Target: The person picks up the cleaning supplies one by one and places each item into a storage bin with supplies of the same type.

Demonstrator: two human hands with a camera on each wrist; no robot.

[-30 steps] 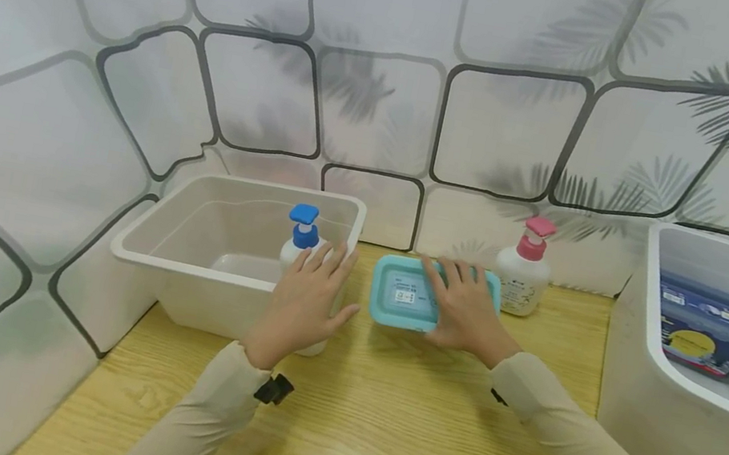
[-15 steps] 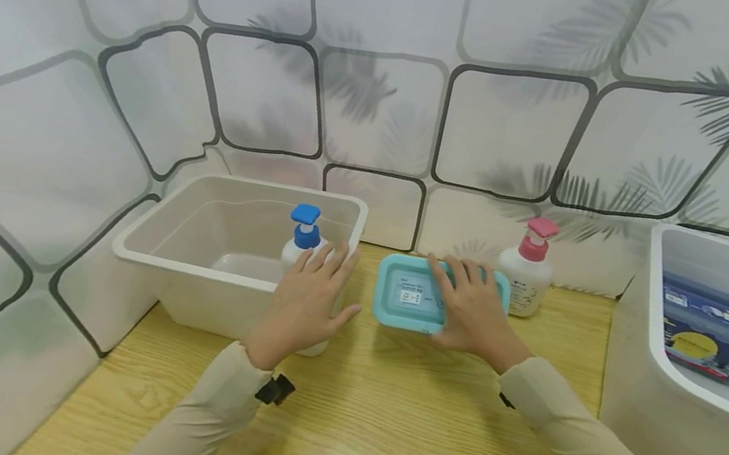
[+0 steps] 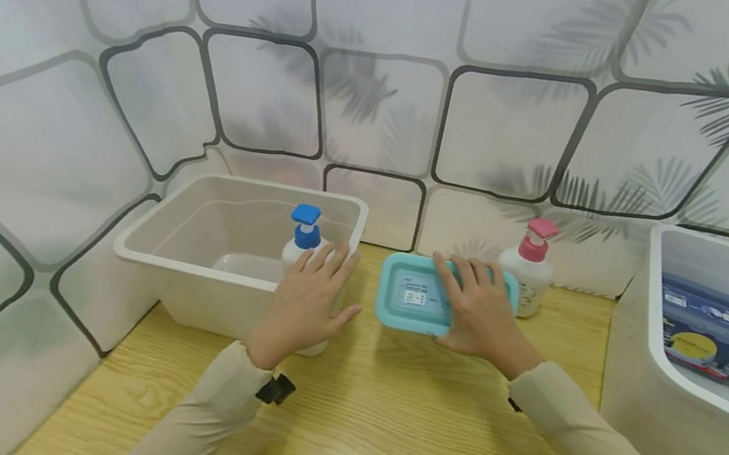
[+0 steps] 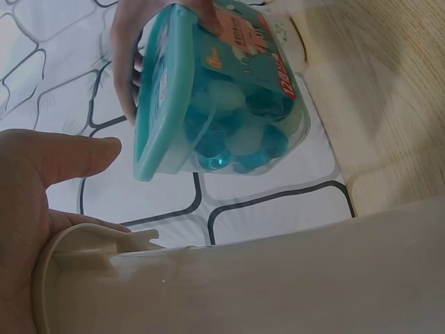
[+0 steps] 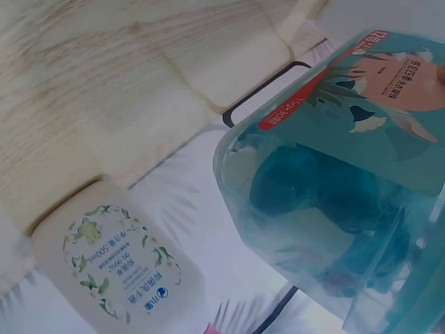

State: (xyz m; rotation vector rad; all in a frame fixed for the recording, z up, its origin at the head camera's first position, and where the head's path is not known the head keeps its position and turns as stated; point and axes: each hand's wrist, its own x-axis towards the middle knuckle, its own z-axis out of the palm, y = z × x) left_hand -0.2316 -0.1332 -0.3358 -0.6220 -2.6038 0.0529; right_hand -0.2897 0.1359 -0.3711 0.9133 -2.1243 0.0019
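Note:
My right hand (image 3: 484, 314) grips a see-through tub of laundry pods (image 3: 415, 281) from above, fingers over the far side of its teal lid and thumb at the near side. Blue pods show through its wall in both wrist views, and its base looks lifted off the table. My left hand (image 3: 307, 303) rests on the right side of a white bin (image 3: 212, 302) with fingers straight. Inside that bin, close to those fingers, stands a bottle with a blue pump (image 3: 305, 233). A white pump bottle with a pink top (image 3: 526, 276) stands just right of the tub.
A second white bin (image 3: 673, 428) stands at the right, holding a dark blue tub (image 3: 720, 327). Behind the wooden table (image 3: 371, 440) rises a patterned wall (image 3: 377, 116), which also runs along the left.
My right hand has moved a little to the right with the tub, which looks slightly higher and partly covers the pink-topped bottle. My left hand has stayed put.

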